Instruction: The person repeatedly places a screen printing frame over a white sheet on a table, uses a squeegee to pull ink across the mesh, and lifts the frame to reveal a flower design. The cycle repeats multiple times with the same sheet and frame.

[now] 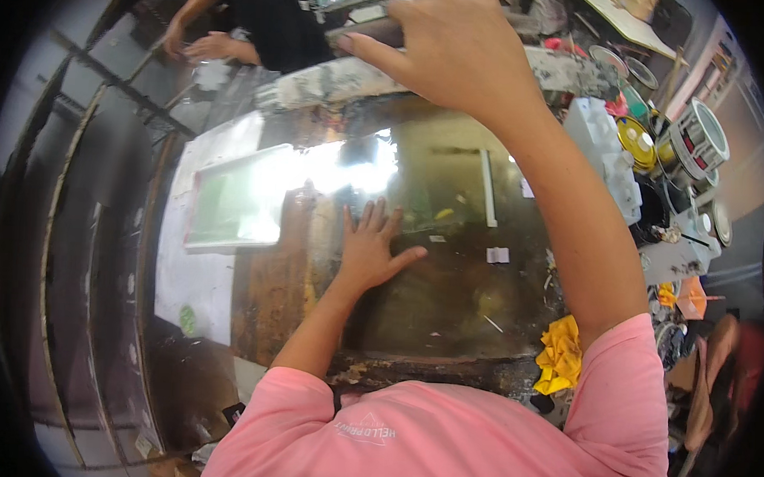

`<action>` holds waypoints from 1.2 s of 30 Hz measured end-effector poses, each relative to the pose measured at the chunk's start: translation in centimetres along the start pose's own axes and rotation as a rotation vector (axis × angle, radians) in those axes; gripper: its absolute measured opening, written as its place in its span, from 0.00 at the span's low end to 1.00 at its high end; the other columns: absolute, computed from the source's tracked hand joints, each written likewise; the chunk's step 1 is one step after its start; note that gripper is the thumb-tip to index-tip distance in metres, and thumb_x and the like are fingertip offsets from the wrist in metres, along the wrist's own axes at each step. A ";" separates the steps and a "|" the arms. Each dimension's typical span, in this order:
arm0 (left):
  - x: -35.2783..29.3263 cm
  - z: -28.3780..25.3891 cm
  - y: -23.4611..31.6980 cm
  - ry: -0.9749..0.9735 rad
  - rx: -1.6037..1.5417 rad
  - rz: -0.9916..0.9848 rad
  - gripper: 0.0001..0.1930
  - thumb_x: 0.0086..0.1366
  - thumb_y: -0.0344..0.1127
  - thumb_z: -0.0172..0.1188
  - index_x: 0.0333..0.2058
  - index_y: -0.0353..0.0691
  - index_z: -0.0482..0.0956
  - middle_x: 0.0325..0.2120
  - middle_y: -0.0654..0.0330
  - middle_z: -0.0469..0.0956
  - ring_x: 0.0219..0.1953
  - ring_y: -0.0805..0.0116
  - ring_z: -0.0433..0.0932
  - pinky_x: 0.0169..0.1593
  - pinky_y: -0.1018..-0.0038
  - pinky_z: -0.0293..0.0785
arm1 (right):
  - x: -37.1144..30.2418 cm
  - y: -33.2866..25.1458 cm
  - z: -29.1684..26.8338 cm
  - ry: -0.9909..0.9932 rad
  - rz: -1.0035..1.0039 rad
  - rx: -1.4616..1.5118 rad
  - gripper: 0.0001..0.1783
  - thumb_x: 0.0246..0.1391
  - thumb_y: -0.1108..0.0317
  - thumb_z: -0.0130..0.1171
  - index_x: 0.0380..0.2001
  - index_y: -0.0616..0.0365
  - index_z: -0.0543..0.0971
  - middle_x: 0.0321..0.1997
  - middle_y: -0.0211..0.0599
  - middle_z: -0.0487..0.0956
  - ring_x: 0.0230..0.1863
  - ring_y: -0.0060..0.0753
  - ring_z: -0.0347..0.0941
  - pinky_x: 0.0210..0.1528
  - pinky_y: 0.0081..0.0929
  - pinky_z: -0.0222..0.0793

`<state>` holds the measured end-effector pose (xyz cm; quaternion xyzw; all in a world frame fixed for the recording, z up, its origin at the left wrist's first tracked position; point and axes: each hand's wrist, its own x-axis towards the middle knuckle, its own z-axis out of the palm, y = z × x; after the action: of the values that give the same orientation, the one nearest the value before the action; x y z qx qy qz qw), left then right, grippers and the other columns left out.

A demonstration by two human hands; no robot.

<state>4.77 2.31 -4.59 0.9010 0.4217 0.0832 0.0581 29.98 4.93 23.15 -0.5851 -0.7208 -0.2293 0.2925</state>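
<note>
My left hand lies flat on the glossy, see-through tabletop, fingers spread and holding nothing. My right hand is raised at the far side, with its thumb stretched to the left along a stained grey bar. Its fingers go over the bar, and their tips are partly hidden. Left of my left hand sits a stack of clear, greenish sheets. A narrow white strip and a small white label-like piece lie to its right.
A crumpled yellow cloth rests at the near right edge. Paint cans and white plastic containers crowd the right side. Metal rack bars stand at the left. Another person in dark clothing works at the far left.
</note>
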 end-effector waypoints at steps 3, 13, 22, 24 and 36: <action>1.9 1.2 4.7 -0.004 0.011 0.139 0.62 0.59 0.88 0.50 0.74 0.38 0.68 0.77 0.36 0.58 0.80 0.37 0.53 0.77 0.27 0.23 | 0.4 0.3 0.0 0.005 -0.016 0.046 0.36 0.70 0.38 0.52 0.27 0.62 0.87 0.27 0.54 0.85 0.35 0.54 0.85 0.51 0.51 0.68; 3.7 2.6 12.2 0.070 -0.141 0.243 0.63 0.55 0.89 0.53 0.72 0.38 0.72 0.73 0.38 0.63 0.77 0.36 0.58 0.75 0.22 0.22 | 1.4 0.0 -0.2 0.034 -0.005 -0.026 0.38 0.68 0.34 0.52 0.28 0.60 0.88 0.28 0.53 0.86 0.36 0.56 0.84 0.55 0.51 0.67; 3.9 3.3 12.0 0.139 -0.246 0.349 0.62 0.55 0.88 0.54 0.71 0.36 0.73 0.70 0.37 0.67 0.73 0.36 0.65 0.76 0.23 0.27 | 2.0 0.3 -0.2 -0.056 0.062 -0.050 0.41 0.67 0.29 0.50 0.28 0.59 0.87 0.30 0.50 0.86 0.37 0.54 0.83 0.50 0.48 0.69; 3.8 3.5 12.0 0.159 -0.240 0.361 0.62 0.55 0.88 0.54 0.71 0.36 0.73 0.69 0.37 0.68 0.71 0.37 0.66 0.76 0.23 0.29 | 2.2 0.4 -0.2 -0.063 0.082 -0.053 0.43 0.67 0.28 0.49 0.27 0.60 0.86 0.31 0.50 0.86 0.38 0.53 0.83 0.50 0.48 0.70; 3.5 3.7 12.0 0.226 -0.254 0.369 0.61 0.58 0.86 0.53 0.73 0.36 0.69 0.64 0.45 0.74 0.69 0.40 0.69 0.74 0.19 0.32 | 2.1 -0.6 -1.0 -0.032 0.105 -0.026 0.43 0.65 0.28 0.53 0.25 0.63 0.85 0.28 0.51 0.85 0.35 0.55 0.84 0.42 0.48 0.75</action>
<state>16.68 -2.77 -5.81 0.9332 0.2402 0.2449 0.1072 29.19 5.66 25.32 -0.6296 -0.6904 -0.2138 0.2850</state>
